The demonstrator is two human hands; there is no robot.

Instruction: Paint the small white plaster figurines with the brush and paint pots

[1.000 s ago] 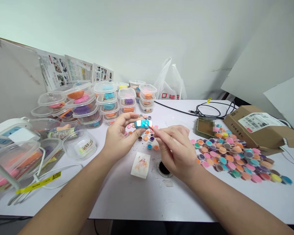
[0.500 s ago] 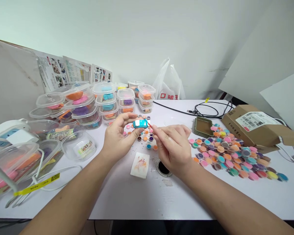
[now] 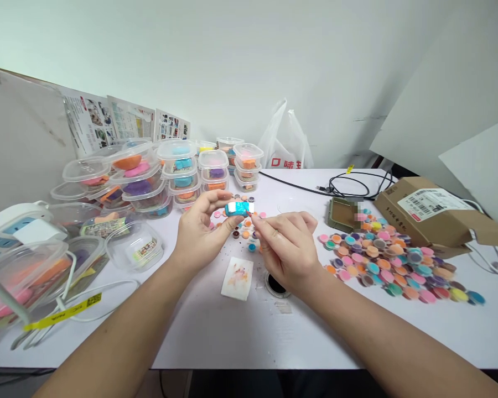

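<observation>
Between the thumb and fingers of my left hand is a small blue piece with white patches at both ends. My right hand pinches a thin red brush, mostly hidden by the fingers, with its tip at the right part of the blue piece. Small paint pots lie on the table below and behind the piece. A stained white tissue lies nearer the front, and a round pot with dark contents is partly under my right hand.
Stacked clear containers fill the left and back left. Many paint pots are heaped at right, beside a cardboard box and a green tray. A black cable and plastic bag are behind.
My right hand has shifted slightly left and down, taking the brush to the lower right of the blue piece. My left hand has hardly moved.
</observation>
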